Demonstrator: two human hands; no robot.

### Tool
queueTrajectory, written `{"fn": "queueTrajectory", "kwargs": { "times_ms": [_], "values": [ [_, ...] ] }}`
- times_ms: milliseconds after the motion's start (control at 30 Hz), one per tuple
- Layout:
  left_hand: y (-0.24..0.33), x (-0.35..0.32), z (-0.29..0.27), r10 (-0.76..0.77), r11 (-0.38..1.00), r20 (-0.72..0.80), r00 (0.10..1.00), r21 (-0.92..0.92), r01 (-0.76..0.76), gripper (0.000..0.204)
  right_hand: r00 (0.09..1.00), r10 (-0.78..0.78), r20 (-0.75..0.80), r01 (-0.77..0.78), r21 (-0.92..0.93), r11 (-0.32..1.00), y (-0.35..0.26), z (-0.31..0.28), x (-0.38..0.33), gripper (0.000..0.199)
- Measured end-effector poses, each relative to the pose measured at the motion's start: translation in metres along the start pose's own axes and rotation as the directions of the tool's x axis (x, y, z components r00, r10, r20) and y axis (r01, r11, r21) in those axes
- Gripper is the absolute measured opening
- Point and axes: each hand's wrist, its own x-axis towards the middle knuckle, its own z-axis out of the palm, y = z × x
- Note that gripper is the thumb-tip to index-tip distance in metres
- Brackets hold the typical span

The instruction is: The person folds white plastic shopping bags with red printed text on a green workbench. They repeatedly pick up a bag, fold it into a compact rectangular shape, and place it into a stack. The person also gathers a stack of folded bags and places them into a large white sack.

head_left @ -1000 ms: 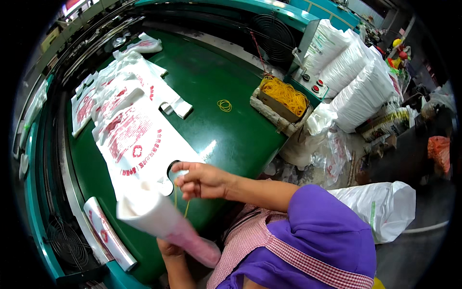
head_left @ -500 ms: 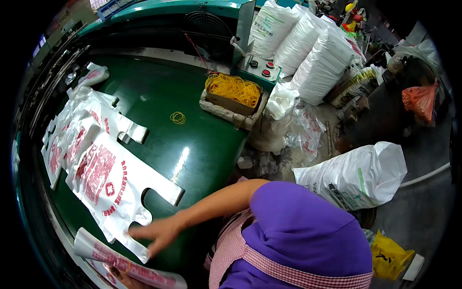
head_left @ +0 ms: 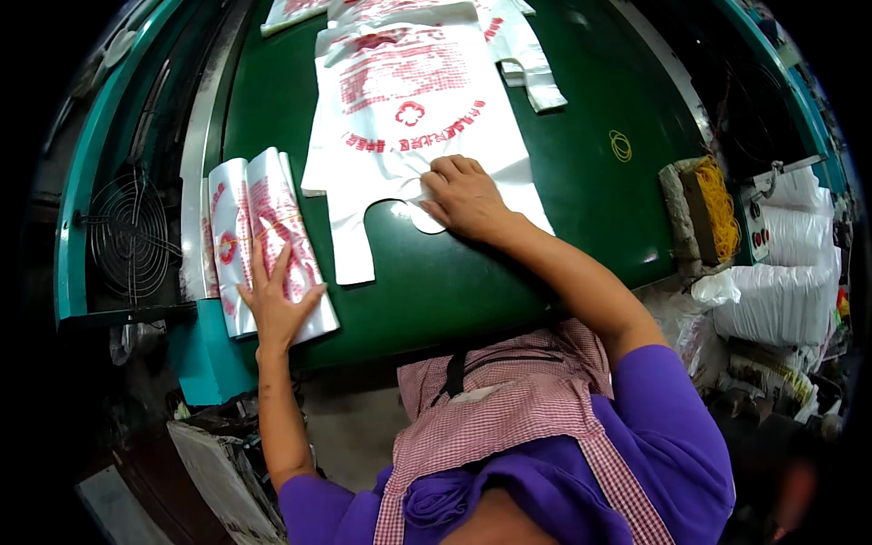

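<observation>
The left hand [head_left: 272, 304] lies flat on a folded bag bundle [head_left: 263, 241]; the right hand [head_left: 463, 195] presses a flat bag stack [head_left: 409, 109].

The person is leaning forward with both arms reaching out ahead of the body. The left hand [head_left: 272, 304] is lying flat, palm down, with its fingers [head_left: 257, 263] spread and pointing away from the body; the bare left forearm is running almost straight back to a purple sleeve at the lower edge. The right hand [head_left: 463, 195] is stretching further out, knuckles up, with its fingers [head_left: 436, 177] curling and pressing down at the tips. The right arm is extending diagonally from the shoulder, bare from wrist past the elbow, with the purple sleeve covering the upper arm.
</observation>
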Motion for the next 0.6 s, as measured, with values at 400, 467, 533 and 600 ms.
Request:
{"fn": "queueTrajectory", "kwargs": {
  "times_ms": [400, 467, 533, 600],
  "values": [
    [0.037, 0.032, 0.009, 0.426, 0.845, -0.207, 0.881, -0.258, -0.469, 0.051, 0.925, -0.12, 0.361, 0.036, 0.229, 0.973, -0.046, -0.069, -0.078, 0.031],
    [0.067, -0.015, 0.012, 0.745, 0.667, 0.077, 0.663, -0.129, -0.734, 0.057, 0.966, -0.051, 0.253, -0.051, 0.38, 0.923, -0.041, -0.096, -0.108, 0.045],
    [0.077, -0.061, 0.009, 0.727, 0.677, 0.318, 0.608, -0.185, -0.713, 0.076, 0.957, -0.042, 0.286, -0.072, 0.375, 0.924, -0.03, -0.134, -0.132, 0.077],
    [0.081, -0.082, 0.006, 0.613, 0.764, 0.361, 0.703, -0.044, -0.644, 0.071, 0.852, -0.024, 0.523, -0.099, 0.206, 0.974, -0.011, -0.152, -0.161, 0.094]
  ]
}}
